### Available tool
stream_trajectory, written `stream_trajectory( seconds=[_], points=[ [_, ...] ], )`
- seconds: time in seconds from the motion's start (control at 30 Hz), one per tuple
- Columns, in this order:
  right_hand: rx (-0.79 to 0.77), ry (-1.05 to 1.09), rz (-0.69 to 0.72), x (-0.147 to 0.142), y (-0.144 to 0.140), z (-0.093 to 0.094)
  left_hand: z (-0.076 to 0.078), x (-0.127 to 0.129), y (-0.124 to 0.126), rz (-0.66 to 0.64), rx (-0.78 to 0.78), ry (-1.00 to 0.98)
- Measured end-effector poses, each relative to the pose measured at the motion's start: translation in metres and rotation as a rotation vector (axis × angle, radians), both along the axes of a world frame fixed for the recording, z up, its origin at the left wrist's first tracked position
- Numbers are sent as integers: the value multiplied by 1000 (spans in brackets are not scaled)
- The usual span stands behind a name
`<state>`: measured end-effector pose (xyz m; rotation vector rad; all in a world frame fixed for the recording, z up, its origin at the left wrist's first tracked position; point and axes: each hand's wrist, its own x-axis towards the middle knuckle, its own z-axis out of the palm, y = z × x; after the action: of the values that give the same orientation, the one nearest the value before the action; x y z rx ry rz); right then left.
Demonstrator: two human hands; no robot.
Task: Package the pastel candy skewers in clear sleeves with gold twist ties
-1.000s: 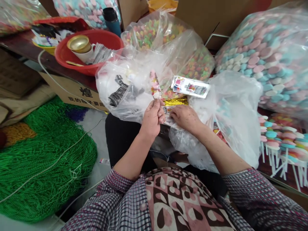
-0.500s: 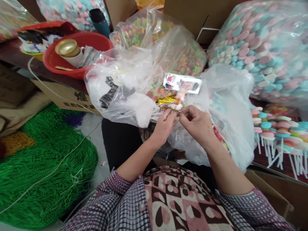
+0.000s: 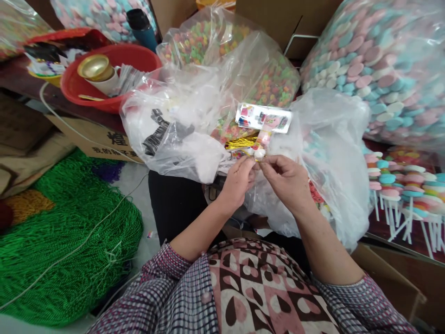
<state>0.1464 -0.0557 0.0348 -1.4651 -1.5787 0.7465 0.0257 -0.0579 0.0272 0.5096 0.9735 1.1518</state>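
My left hand point(image 3: 238, 180) and my right hand point(image 3: 285, 180) meet fingertip to fingertip, both pinched on a thin gold twist tie point(image 3: 257, 160), mostly hidden by the fingers. Just beyond it lies a small candy bag point(image 3: 264, 138) with pink and white sweets inside, its gathered end at my fingers. The bag's shiny silver printed part point(image 3: 257, 116) spreads out away from me. To the left of the sweets is a bundle of gold twist ties point(image 3: 239, 142), close to my left fingertips.
Clear plastic bags point(image 3: 205, 160) surround the work spot, one with black twist ties point(image 3: 158, 137). A red basin point(image 3: 111, 104) holds a gold bowl point(image 3: 95, 68). Marshmallow sticks point(image 3: 412, 190) lie at right, below a big candy sack point(image 3: 375, 60). Green cords point(image 3: 69, 241) heap at lower left.
My fingers have shifted slightly and closed in on the twist tie, which shows less than before. A white sweet at the bag's near end is now clearer. The view has moved slightly.
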Motion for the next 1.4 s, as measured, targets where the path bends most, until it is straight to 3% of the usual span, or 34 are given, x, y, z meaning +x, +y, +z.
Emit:
stream_trajectory(
  seconds=[0.23, 0.37, 0.47, 0.53, 0.67, 0.77, 0.87, 1.0, 1.07, 1.2, 1.4],
  points=[
    [-210, 466, 41, 4, 1, -2, 10, -12, -1, -328, 49, -158],
    [-228, 564, 206, 15, -1, 3, 13, -19, -1, -551, -53, -259],
    [-244, 530, 351, 23, -1, -3, 16, -20, -2, -611, -123, -336],
    [-191, 513, 336, 24, 1, -11, 17, -19, -2, -592, -128, -379],
    [71, 247, 86, 14, 2, -23, 14, -12, -3, -441, -105, -365],
    [302, -115, -20, 7, -1, -21, 8, -4, -2, -262, -56, -208],
    [411, -272, -29, 4, -3, -18, 0, 1, 0, -98, 69, 78],
    [320, -132, -22, 3, -6, -17, -7, -2, 3, -47, 360, 588],
    [202, 16, -8, 3, -7, -16, -7, -5, 3, -58, 439, 713],
    [56, 168, -22, 1, -10, -8, -7, -6, -1, -87, 514, 716],
    [208, -45, -81, -4, -18, 5, -7, -4, -5, -149, 469, 531]
  ],
)
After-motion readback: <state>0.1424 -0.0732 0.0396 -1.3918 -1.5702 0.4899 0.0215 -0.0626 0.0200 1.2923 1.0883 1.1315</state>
